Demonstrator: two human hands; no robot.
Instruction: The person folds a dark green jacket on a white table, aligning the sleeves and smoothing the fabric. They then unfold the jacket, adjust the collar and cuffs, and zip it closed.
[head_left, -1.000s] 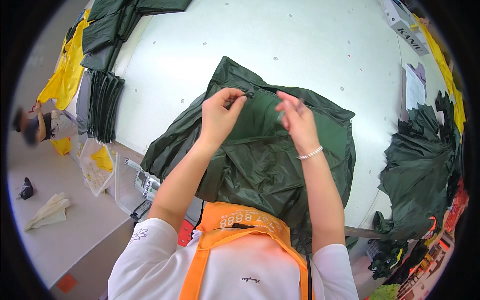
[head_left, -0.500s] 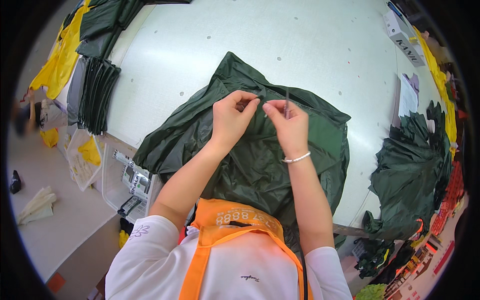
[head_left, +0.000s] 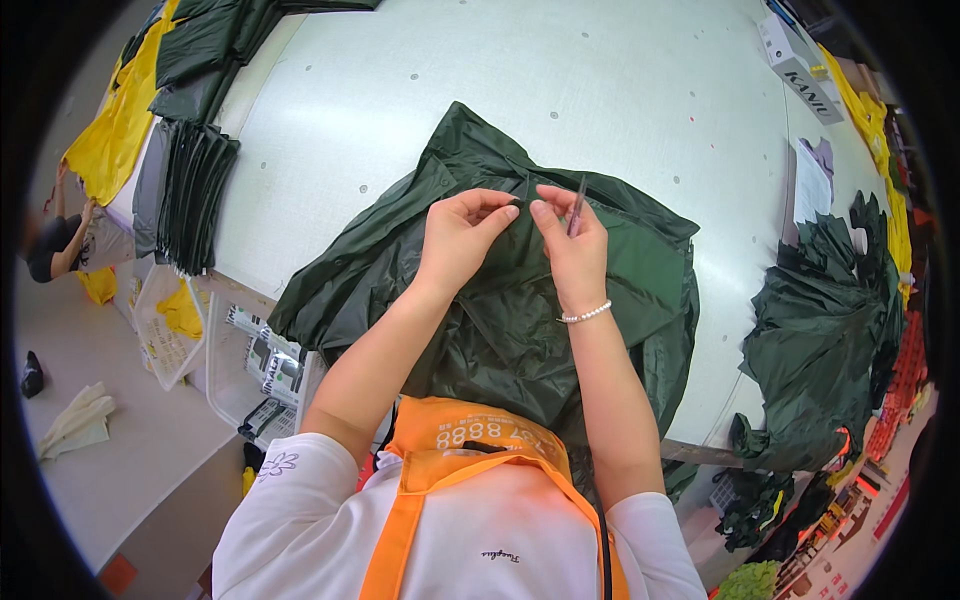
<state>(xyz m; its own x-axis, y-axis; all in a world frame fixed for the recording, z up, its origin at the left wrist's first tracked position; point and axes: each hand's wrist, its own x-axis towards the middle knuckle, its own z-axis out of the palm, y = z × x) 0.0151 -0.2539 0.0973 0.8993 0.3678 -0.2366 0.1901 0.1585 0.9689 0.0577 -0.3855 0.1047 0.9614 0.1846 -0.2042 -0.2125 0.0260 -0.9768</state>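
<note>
A dark green, slightly shiny garment (head_left: 500, 330) lies crumpled on the table in front of me. My left hand (head_left: 458, 240) is closed in a pinch on a bit of its fabric near the upper middle. Close beside it, thumb and fingertips almost meeting the left ones, my right hand (head_left: 575, 250) is closed around a slim, pointed metal tool (head_left: 578, 205). The tool sticks up between its fingers, and its lower part is hidden in the palm. Whether the right fingertips also pinch fabric or a thread is too small to tell.
Folded dark green pieces (head_left: 200, 195) are stacked at the left table edge. Below them hangs a clear bin (head_left: 228, 375) with printed packets. More green garments (head_left: 815, 350) heap on the right, near papers (head_left: 812, 185) and a white box (head_left: 800, 65). Another person (head_left: 75, 240) handles yellow fabric far left.
My right hand has shifted slightly left, and its tool leans more to the right. My left hand keeps its pinch. At far left, the other person has come further into view.
</note>
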